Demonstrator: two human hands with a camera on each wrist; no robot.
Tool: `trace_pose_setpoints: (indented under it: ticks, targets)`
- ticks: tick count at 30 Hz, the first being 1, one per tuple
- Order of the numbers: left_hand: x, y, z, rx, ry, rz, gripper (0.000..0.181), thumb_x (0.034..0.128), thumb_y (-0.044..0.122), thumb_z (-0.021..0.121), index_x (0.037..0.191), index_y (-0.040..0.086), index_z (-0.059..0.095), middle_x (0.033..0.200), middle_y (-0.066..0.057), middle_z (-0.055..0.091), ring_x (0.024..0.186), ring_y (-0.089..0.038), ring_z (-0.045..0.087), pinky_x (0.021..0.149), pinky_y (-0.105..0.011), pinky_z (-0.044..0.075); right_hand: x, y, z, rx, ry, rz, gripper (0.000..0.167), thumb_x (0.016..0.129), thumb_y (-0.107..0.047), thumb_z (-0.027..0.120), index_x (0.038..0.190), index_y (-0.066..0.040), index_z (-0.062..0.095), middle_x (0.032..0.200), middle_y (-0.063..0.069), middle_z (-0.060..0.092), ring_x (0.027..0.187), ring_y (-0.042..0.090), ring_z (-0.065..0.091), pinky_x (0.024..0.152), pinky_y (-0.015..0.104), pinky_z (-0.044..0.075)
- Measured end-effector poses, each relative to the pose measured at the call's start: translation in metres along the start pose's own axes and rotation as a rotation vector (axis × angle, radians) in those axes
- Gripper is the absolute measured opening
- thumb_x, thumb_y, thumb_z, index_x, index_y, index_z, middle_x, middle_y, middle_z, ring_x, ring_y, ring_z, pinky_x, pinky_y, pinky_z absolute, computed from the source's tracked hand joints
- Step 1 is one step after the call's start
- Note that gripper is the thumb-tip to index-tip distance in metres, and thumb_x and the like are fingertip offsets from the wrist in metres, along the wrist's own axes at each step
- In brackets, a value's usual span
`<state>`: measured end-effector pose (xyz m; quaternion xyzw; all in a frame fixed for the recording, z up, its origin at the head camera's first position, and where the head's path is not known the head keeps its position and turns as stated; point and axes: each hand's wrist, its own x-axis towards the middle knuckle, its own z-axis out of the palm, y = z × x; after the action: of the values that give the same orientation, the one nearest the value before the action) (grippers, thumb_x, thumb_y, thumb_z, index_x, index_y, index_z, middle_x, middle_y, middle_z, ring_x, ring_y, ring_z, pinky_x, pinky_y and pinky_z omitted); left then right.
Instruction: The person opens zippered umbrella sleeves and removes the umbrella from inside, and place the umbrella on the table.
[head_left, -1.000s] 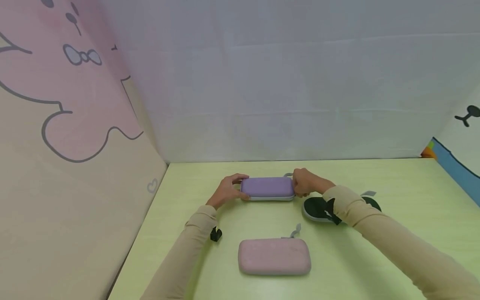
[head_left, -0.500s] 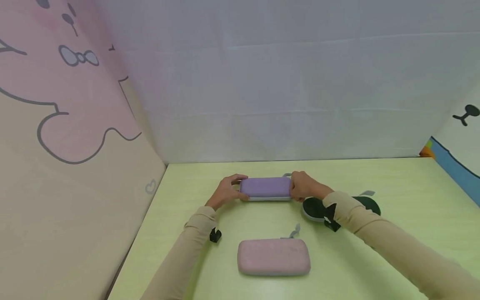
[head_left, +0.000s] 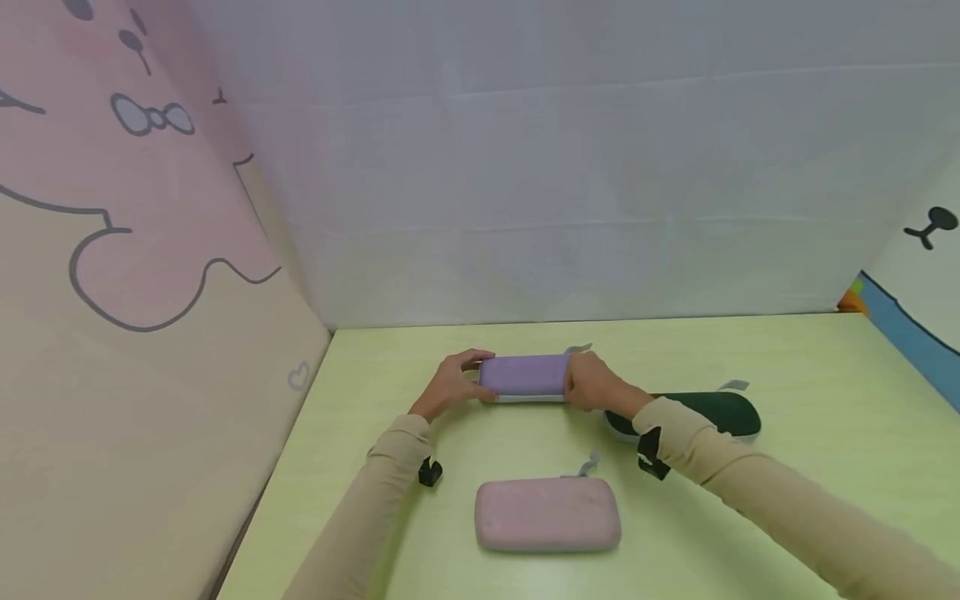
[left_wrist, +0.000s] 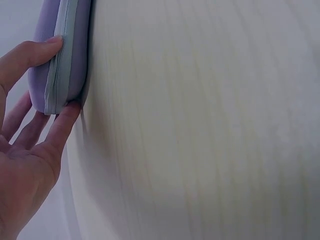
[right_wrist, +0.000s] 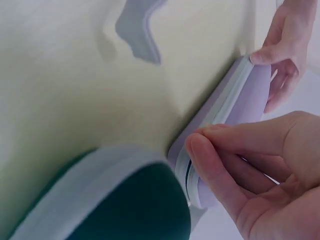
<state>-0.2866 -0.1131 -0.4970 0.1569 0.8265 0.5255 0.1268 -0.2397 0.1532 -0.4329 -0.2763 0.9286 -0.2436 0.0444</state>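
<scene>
A purple zippered pencil case (head_left: 525, 375) lies toward the back of the table. My left hand (head_left: 450, 383) grips its left end, the thumb on the pale zipper band and the fingers round the end and back, as the left wrist view shows. My right hand (head_left: 596, 383) is at the case's right part. In the right wrist view its thumb and forefinger pinch at the zipper (right_wrist: 225, 102); the pull itself is hidden between the fingertips. A narrow dark gap (right_wrist: 189, 172) in the zipper shows behind them, near the rounded right end.
A dark green case (head_left: 720, 408) lies partly under my right forearm, with a grey strap (head_left: 735, 385) behind it. Nearer to me lies a pink case (head_left: 547, 515) with a grey strap (head_left: 590, 464). A white cloth wall (head_left: 570, 208) stands along the table's back edge.
My right hand has slid leftward from the right end along the front of the purple case. The left hand keeps its grip, and the cases stay in place.
</scene>
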Motion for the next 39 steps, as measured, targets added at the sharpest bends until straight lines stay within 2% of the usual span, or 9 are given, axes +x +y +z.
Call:
trace_pose_setpoints:
  ticks: [5,6,12,13,20,25,29,32,39]
  targets:
    - [0.0,0.0,0.0,0.002,-0.001,0.005,0.066,0.0635,0.014,0.088,0.123,0.021,0.061,0.125,0.004,0.058,0.12,-0.021,0.049,0.096,-0.041,0.043,0.001,-0.006,0.008,-0.005,0.061,-0.032,0.037,0.063,0.016,0.05,0.039,-0.011,0.046,0.045,-0.011,0.024,0.045,0.004,0.018,0.043,0.019,0.018]
    - [-0.002,0.005,-0.001,-0.004,-0.012,0.004,0.067,0.0641,0.013,0.087,0.125,0.018,0.06,0.126,0.001,0.057,0.121,-0.023,0.049,0.097,-0.043,0.042,0.001,-0.007,0.009,-0.001,0.071,-0.035,0.036,0.063,0.016,0.05,0.039,-0.011,0.048,0.045,-0.011,0.025,0.045,0.004,0.019,0.043,0.018,0.019]
    - [-0.001,0.005,-0.002,-0.011,-0.012,0.006,0.068,0.0634,0.013,0.088,0.126,0.017,0.06,0.127,0.001,0.057,0.121,-0.023,0.049,0.098,-0.044,0.041,0.003,-0.009,0.014,0.016,0.116,-0.057,0.032,0.061,0.017,0.052,0.041,-0.007,0.054,0.045,-0.011,0.032,0.046,0.005,0.025,0.043,0.018,0.023]
    - [0.001,0.0,-0.001,-0.005,0.0,0.009,0.068,0.0625,0.014,0.089,0.124,0.019,0.061,0.125,0.004,0.058,0.12,-0.021,0.05,0.097,-0.042,0.042,0.003,-0.01,0.014,0.017,0.124,-0.062,0.031,0.061,0.017,0.052,0.04,-0.007,0.055,0.044,-0.011,0.033,0.046,0.004,0.025,0.043,0.017,0.024]
    - [0.002,0.0,-0.002,-0.007,-0.004,0.006,0.069,0.0622,0.016,0.089,0.125,0.02,0.061,0.126,0.003,0.058,0.121,-0.021,0.049,0.097,-0.042,0.042,0.006,-0.015,0.018,0.003,0.195,-0.143,0.03,0.056,0.015,0.052,0.037,-0.009,0.051,0.043,-0.013,0.029,0.047,0.0,0.021,0.046,0.017,0.025]
    - [0.0,0.0,-0.002,-0.016,-0.019,-0.003,0.07,0.062,0.018,0.09,0.125,0.02,0.061,0.128,-0.001,0.057,0.122,-0.024,0.048,0.098,-0.045,0.041,0.01,-0.011,0.028,0.02,0.254,-0.205,0.028,0.053,0.01,0.051,0.038,-0.012,0.058,0.04,-0.012,0.043,0.048,0.001,0.027,0.048,0.02,0.033]
    - [-0.001,0.001,-0.002,-0.023,-0.019,-0.002,0.07,0.0614,0.018,0.09,0.125,0.021,0.061,0.128,-0.001,0.057,0.122,-0.024,0.048,0.097,-0.044,0.042,0.014,-0.007,0.036,0.033,0.306,-0.254,0.028,0.052,0.006,0.047,0.038,-0.016,0.057,0.041,-0.014,0.042,0.048,0.001,0.025,0.044,0.019,0.028]
    - [-0.001,0.001,-0.001,-0.024,-0.013,-0.003,0.069,0.0607,0.018,0.09,0.124,0.022,0.062,0.126,0.002,0.057,0.121,-0.023,0.049,0.096,-0.042,0.043,0.014,-0.012,0.037,0.02,0.3,-0.225,0.027,0.053,0.008,0.048,0.039,-0.013,0.058,0.041,-0.011,0.044,0.048,0.002,0.026,0.044,0.018,0.027]
    - [0.0,0.0,-0.002,-0.03,-0.012,-0.009,0.071,0.0602,0.018,0.091,0.124,0.022,0.062,0.127,-0.001,0.057,0.122,-0.024,0.048,0.096,-0.044,0.042,0.013,-0.027,0.031,0.014,0.208,-0.109,0.022,0.056,0.014,0.057,0.048,-0.004,0.068,0.047,-0.003,0.057,0.05,0.002,0.034,0.047,0.016,0.032]
